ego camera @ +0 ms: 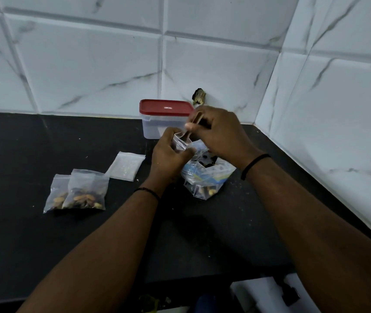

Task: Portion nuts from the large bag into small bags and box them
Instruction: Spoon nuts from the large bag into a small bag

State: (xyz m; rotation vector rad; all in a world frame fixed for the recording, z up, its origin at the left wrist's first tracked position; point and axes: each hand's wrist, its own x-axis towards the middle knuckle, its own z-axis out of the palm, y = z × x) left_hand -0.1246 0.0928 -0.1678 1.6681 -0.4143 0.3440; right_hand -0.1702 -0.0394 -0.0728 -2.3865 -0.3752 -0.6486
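From the left, I see two filled small bags (78,195) leaning together on the black tabletop (22,154), nuts settled at their bottoms. Just beside them lies a flat stack of empty bags (125,164). Behind stands the box (157,125), its red lid (165,107) on.

My left hand (168,154) pinches the mouth of a small bag (181,142), fingers curled round the rim so the opening stays up. My right hand (218,132) has a closed grip on a wooden spoon (193,124), its bowl dipping into that mouth. Below both hands sits the large bag (204,177), open, with nuts showing at the bottom.

To do this pour well, I judge I should keep the mouth wide and directly over the large bag, tip the spoon slowly, and let strays fall back in.
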